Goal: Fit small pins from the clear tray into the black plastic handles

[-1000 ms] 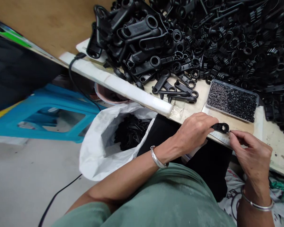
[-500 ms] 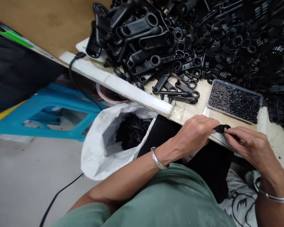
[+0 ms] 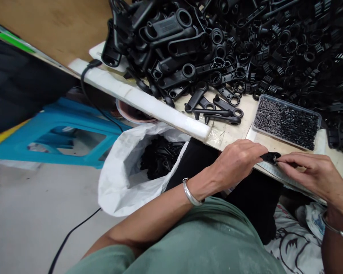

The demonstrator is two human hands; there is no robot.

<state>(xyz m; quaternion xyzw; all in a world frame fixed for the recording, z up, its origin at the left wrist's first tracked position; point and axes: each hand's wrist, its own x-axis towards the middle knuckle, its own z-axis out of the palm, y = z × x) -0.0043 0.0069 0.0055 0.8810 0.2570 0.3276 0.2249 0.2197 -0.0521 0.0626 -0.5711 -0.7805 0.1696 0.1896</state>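
Note:
At the table's front edge, my left hand (image 3: 240, 160) grips a small black plastic part (image 3: 270, 156) with its fingers closed on one end. My right hand (image 3: 311, 171) is at the part's other end, thumb and fingertips pinched together. Whatever lies in that pinch is too small and covered to make out. Just beyond my hands is a clear plastic box (image 3: 316, 147) of tiny metallic and black pieces. Several black crank-shaped plastic arms (image 3: 221, 113) lie on the table to the left of the box.
A large heap of black plastic parts (image 3: 288, 42) covers the back of the table. A white foam strip (image 3: 143, 99) runs along the left edge. Below stand an open white sack (image 3: 114, 182) with black parts inside and a blue stool (image 3: 25, 137). A black cable (image 3: 84, 85) hangs over the strip.
My right hand has shifted slightly right, its fingertips still at the black part's end. My left hand keeps its grip on the part and has hardly moved.

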